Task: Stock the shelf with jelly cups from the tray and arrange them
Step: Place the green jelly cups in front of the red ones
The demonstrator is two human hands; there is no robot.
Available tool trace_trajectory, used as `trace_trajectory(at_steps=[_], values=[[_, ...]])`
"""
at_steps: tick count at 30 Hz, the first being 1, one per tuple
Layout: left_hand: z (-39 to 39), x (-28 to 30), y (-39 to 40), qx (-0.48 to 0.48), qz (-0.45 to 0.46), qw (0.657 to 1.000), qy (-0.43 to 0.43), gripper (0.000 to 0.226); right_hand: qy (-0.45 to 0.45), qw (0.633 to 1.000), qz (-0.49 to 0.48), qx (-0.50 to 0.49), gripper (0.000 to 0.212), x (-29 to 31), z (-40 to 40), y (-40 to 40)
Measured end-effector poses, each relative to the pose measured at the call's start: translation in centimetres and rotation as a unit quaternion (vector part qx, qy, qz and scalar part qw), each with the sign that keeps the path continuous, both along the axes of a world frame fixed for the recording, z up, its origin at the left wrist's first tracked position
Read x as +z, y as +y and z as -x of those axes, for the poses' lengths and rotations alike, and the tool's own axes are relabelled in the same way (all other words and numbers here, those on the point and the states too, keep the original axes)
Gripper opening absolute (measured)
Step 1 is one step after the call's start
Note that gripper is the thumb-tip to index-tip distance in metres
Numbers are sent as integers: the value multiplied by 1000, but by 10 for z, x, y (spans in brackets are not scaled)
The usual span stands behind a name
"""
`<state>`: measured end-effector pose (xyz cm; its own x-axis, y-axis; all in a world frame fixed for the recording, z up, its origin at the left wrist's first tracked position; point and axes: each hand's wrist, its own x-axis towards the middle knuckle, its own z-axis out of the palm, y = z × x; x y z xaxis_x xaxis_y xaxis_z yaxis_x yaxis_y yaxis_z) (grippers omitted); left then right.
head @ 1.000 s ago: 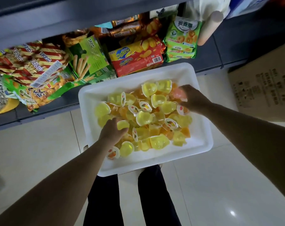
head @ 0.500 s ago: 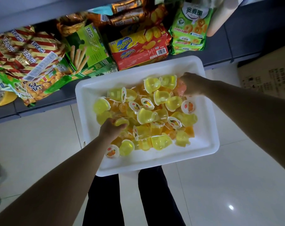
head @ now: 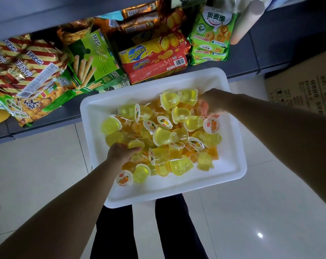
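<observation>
Hands dig into jelly cups (head: 164, 136) heaped in the tray (head: 231, 176) below the shelf (head: 238, 62), left hand (head: 121, 153) curled on a yellow cup, right hand (head: 213, 102) clutching orange ones, gathering underway; carrying them up comes next.

The tray (head: 231, 171) is showing plain white, its jelly cups (head: 164, 136) glowing translucent yellow and orange — lids white with fruit prints. On the dark grey shelf (head: 240, 60), a red-and-gold striped bag (head: 25, 58) is lying beside a green box (head: 93, 53), a red-and-yellow box (head: 154, 60) and green packets (head: 212, 36) — the floor (head: 251, 212) gleaming pale.
</observation>
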<state>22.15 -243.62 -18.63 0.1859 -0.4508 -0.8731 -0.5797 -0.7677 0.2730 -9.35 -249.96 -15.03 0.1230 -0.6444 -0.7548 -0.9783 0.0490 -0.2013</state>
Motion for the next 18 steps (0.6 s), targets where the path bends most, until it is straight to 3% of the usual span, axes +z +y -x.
trace_trajectory(at_steps=[7, 11, 14, 18], values=[[-9, 19, -5, 90, -31, 993, 71, 55, -41, 998, 26, -42, 57, 26, -2, 4], [-13, 59, -9, 161, -31, 976, 145, 33, -167, 967, 10, -194, 53, 64, -16, 13], [-14, 96, -11, 172, -16, 965, 199, 22, -285, 889, -30, -358, 43, 96, -33, 25], [-20, 151, -18, 178, 7, 953, 244, 24, -450, 706, -84, -540, 25, 150, -60, 38]])
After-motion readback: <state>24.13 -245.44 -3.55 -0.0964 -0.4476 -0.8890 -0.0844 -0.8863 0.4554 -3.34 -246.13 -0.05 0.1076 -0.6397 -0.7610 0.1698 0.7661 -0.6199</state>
